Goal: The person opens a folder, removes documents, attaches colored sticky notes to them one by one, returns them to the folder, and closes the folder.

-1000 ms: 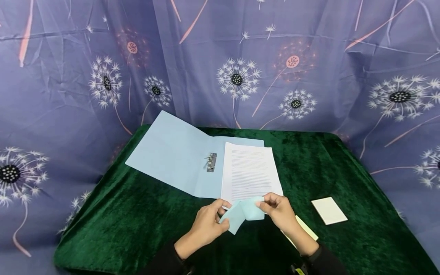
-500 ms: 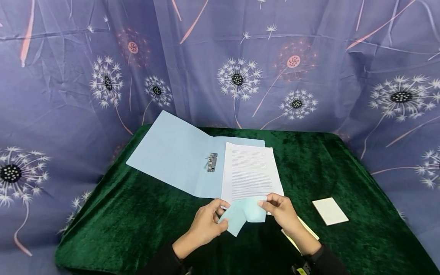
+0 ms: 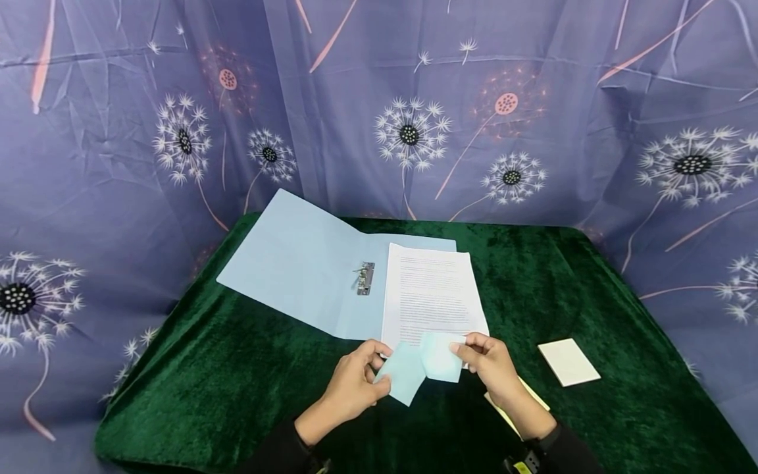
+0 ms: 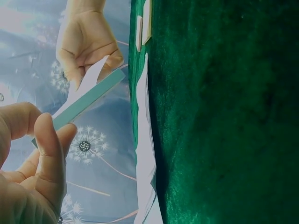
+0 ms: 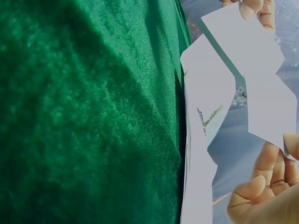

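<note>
My left hand (image 3: 349,382) pinches a pad of light blue sticky notes (image 3: 403,374) between thumb and fingers; its thick edge shows in the left wrist view. A single sticky note (image 3: 442,359) bends up from the pad, and my right hand (image 3: 490,365) pinches its far corner between thumb and forefinger. In the right wrist view the sticky note still meets the pad (image 5: 240,39) along one side. Both hands hold these above the near end of a stack of printed sheets (image 3: 435,289), overlapping its lower edge in the head view.
An open blue folder (image 3: 296,263) with a metal clip (image 3: 365,278) lies under and left of the printed sheets. A cream pad (image 3: 569,363) sits to the right. A yellow pad (image 3: 503,416) is partly hidden beneath the right forearm. Green velvet cloth (image 3: 225,395) covers the table.
My right hand has drawn slightly to the right with the sticky note, and my left hand has shifted slightly left. More of the sticky note now shows. Folder and printed sheets stay put.
</note>
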Demonstrator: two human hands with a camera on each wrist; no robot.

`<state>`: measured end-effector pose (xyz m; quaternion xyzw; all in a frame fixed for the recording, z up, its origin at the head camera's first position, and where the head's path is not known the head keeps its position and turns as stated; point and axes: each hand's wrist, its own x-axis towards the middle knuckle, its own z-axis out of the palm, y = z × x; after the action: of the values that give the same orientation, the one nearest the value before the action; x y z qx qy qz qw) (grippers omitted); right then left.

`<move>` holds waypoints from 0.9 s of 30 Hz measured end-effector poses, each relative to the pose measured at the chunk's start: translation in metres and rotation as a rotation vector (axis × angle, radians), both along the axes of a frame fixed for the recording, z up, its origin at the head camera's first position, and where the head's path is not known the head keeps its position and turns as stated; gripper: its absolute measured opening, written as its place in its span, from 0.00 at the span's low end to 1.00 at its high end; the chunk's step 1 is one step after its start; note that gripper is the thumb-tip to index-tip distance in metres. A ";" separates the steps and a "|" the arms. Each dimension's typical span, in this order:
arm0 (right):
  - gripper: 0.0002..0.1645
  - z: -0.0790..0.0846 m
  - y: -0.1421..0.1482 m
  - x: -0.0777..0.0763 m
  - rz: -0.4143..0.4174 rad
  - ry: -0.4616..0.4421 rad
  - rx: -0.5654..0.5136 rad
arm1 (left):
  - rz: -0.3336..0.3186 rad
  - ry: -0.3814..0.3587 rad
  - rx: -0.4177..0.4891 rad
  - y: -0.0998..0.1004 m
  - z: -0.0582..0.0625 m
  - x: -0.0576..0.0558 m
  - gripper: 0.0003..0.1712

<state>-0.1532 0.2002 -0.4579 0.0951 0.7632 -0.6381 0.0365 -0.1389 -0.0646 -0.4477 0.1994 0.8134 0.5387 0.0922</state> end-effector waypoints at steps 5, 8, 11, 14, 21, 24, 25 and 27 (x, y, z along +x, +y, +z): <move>0.05 0.001 0.000 0.000 -0.038 -0.026 -0.019 | -0.011 -0.018 0.006 -0.001 -0.001 0.000 0.17; 0.05 0.001 0.000 0.000 -0.059 -0.036 -0.030 | -0.014 -0.029 0.017 -0.002 -0.001 0.001 0.17; 0.05 0.002 0.000 0.000 -0.082 -0.040 -0.047 | -0.016 -0.040 0.033 -0.003 -0.001 0.002 0.18; 0.06 0.004 0.001 0.000 -0.097 -0.044 -0.063 | -0.020 -0.060 0.055 -0.004 -0.001 0.002 0.18; 0.06 0.003 0.004 0.001 -0.109 -0.074 -0.078 | -0.024 -0.108 0.079 -0.004 -0.001 0.000 0.19; 0.06 0.002 0.006 0.001 -0.112 -0.085 -0.073 | -0.026 -0.105 0.080 -0.004 0.000 0.000 0.18; 0.06 0.001 0.008 0.001 -0.112 -0.089 -0.068 | -0.026 -0.104 0.080 -0.004 0.000 0.000 0.18; 0.06 0.000 0.010 0.001 -0.111 -0.095 -0.065 | -0.027 -0.105 0.079 -0.005 -0.001 0.000 0.18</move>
<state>-0.1520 0.2102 -0.4577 0.1662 0.7330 -0.6584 0.0402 -0.1386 -0.0692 -0.4483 0.1852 0.7827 0.5790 0.1337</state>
